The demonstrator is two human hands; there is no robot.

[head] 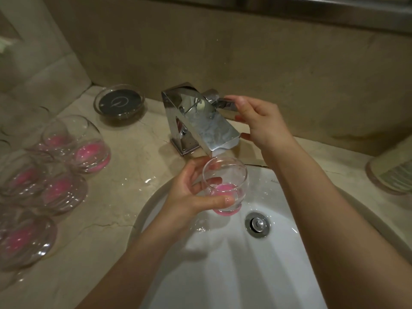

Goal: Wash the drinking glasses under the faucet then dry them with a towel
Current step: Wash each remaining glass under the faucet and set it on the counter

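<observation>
- Left hand (189,192): fingers and thumb wrapped around a clear drinking glass with a pink base (225,188), held tilted over the white sink (223,275), just below the faucet (200,121) spout.
- Right hand (260,123): fingers curled on the faucet lever (225,104).
- Left counter (133,152): more pink-based glasses (55,170) stand clustered, with a soap dish (120,103) beyond them.

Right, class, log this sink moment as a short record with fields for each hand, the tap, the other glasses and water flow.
left hand: grips a pink-bottomed glass under the spout
right hand: on the faucet handle
faucet: chrome, angular
water flow: none plainly visible
waiting glasses: several on the counter, left of the sink
</observation>
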